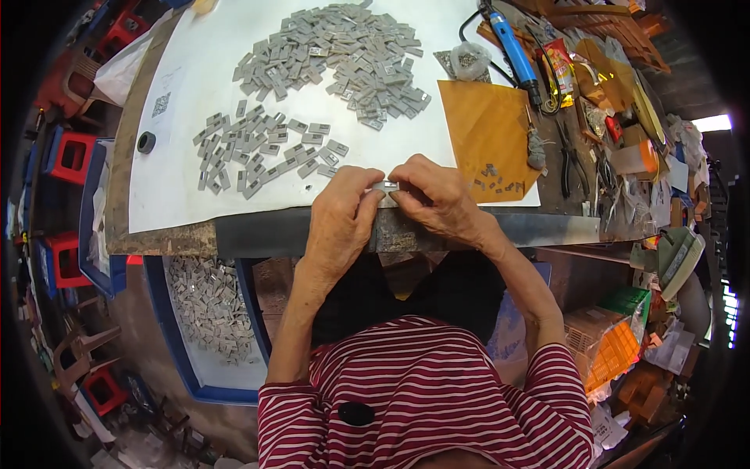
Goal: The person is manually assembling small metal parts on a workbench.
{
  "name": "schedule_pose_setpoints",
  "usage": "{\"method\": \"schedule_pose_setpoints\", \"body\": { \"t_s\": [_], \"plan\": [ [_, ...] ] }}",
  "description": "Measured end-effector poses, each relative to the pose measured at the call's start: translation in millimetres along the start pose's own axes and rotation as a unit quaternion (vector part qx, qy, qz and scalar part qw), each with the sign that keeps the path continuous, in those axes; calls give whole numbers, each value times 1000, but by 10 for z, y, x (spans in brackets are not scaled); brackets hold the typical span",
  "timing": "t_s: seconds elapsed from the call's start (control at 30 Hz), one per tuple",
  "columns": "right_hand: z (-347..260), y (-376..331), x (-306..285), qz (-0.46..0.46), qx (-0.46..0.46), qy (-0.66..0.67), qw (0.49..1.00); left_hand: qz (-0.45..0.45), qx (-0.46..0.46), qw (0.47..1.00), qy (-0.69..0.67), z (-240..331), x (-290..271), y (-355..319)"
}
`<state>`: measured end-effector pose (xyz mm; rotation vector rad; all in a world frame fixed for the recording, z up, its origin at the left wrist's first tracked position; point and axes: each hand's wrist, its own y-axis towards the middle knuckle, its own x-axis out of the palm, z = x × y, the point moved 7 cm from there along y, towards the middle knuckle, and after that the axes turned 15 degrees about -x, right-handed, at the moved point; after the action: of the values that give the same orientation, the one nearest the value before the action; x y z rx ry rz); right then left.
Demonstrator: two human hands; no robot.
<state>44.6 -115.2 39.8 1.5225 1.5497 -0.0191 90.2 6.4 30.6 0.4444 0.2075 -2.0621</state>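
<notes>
My left hand [341,220] and my right hand [439,199] meet at the near edge of the workbench [547,228]. Together they pinch one small grey metal piece [385,186] between their fingertips. Just beyond my left hand lies a loose spread of the same grey pieces [258,148] on a white sheet [195,86]. A larger heap of these pieces [344,59] sits farther back. A few tiny parts [494,180] lie on an orange paper [488,133] right of my right hand.
A blue-handled tool [512,51], pliers [570,160] and cluttered packets fill the bench's right side. A blue tray [199,313] with grey pieces stands below the bench at left. Red stools [72,152] stand at far left, a black ring [146,142] on the bench edge.
</notes>
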Motion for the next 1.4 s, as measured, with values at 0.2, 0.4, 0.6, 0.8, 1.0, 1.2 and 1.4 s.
{"method": "schedule_pose_setpoints", "body": {
  "t_s": [0.2,0.4,0.6,0.8,1.0,1.2,1.4],
  "plan": [
    [59,90,206,-28,1,-7,1000,39,46,993,103,-103,-124,5],
    [58,167,359,-69,-31,-63,995,76,77,977,186,-134,-176,-19],
    [19,303,543,-78,-64,-58,993,110,85,966,220,-201,-362,-50],
    [5,354,652,-76,-54,-48,994,116,84,968,205,-298,-528,-65],
    [114,273,423,-13,-10,-9,1000,110,64,968,214,-298,-588,-11],
    [132,144,97,-12,61,0,998,93,51,965,240,-332,-595,30],
    [99,-66,-186,-7,84,-35,996,111,56,962,243,-313,-587,19]
  ]
}}
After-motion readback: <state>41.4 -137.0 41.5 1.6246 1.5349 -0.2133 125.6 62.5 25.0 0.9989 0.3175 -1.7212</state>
